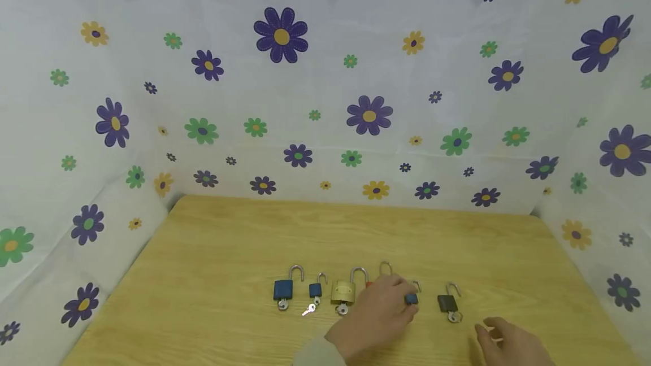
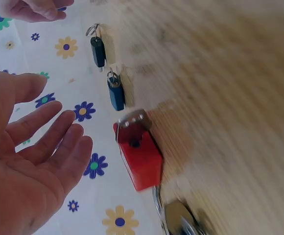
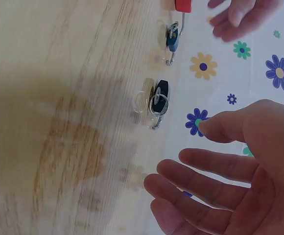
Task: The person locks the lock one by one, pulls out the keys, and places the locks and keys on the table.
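Several padlocks with raised shackles stand in a row on the wooden table. My left hand [image 1: 378,312] hovers over the red padlock [image 2: 142,159], largely covering it in the head view; its fingers are loosely bent and hold nothing. Just right of that hand is a small blue padlock [image 1: 411,299]. My right hand [image 1: 516,346], relaxed with fingers apart and nothing in it, is nearest the black padlock [image 3: 162,93], which has a key ring. Left of the left hand are a brass padlock [image 1: 343,291], another small blue padlock [image 1: 315,289] and a larger blue padlock [image 1: 283,289].
Keys [image 1: 309,309] hang from the padlocks' bottoms towards the near side. A white flowered cloth [image 1: 325,83] stands as a wall behind the wooden table [image 1: 229,230] and along both its sides.
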### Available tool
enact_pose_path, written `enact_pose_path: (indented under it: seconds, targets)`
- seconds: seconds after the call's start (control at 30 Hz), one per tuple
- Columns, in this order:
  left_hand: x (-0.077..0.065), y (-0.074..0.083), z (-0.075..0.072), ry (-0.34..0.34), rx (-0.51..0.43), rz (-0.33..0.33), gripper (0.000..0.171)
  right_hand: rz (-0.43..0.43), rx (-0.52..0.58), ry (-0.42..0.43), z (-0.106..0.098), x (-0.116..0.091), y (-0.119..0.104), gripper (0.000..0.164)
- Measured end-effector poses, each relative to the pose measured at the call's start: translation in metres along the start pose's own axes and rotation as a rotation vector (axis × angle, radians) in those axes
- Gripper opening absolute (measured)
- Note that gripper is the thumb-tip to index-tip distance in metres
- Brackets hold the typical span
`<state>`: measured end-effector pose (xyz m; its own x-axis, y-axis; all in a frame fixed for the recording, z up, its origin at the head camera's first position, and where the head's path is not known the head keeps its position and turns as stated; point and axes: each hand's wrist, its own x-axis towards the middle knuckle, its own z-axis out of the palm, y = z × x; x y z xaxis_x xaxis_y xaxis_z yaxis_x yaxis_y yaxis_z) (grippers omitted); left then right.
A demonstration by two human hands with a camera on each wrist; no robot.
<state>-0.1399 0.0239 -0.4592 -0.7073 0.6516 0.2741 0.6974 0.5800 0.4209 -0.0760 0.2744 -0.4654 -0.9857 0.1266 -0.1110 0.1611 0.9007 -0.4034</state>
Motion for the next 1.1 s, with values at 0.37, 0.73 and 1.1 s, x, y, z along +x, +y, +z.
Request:
enact_pose_path:
  seconds: [0.37, 0.73, 1.1]
  targets:
    - [0.052, 0.019, 0.039, -0.175, 0.206, -0.014, 0.047, 0.008, 0.012, -0.014, 0.004, 0.004, 0.011, 0.041]
    - [0.073, 0.030, 0.055, -0.226, 0.372, -0.072, 0.040, 0.032, 0.003, -0.044, -0.004, 0.009, 0.005, 0.045]
    - [0.072, 0.038, 0.057, -0.221, 0.409, -0.122, 0.030, 0.023, 0.017, -0.067, -0.006, 0.011, 0.009, 0.047]
